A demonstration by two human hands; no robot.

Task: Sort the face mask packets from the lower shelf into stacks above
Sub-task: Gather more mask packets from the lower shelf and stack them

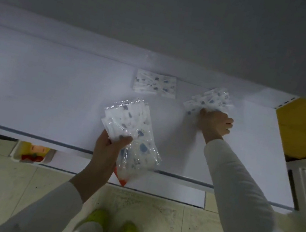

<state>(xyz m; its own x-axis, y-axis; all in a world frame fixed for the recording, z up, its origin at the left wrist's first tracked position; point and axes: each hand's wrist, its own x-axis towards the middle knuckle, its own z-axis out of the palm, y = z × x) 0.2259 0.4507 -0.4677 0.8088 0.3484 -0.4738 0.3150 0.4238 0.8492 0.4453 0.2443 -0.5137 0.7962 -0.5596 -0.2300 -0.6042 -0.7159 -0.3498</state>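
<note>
A: Pkts on the white shelf (pixel 52 89)?
B: One flat pkt (pixel 154 83) at 12. Right hand (pixel 216 124) clamps a bunch (pixel 208 100) at 2; left hand (pixel 110 145) grips a fanned bundle (pixel 127 121), count unclear.

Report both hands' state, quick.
Left hand: closed on a bunch of mask packets.
Right hand: closed on a mask packet at the shelf.
</note>
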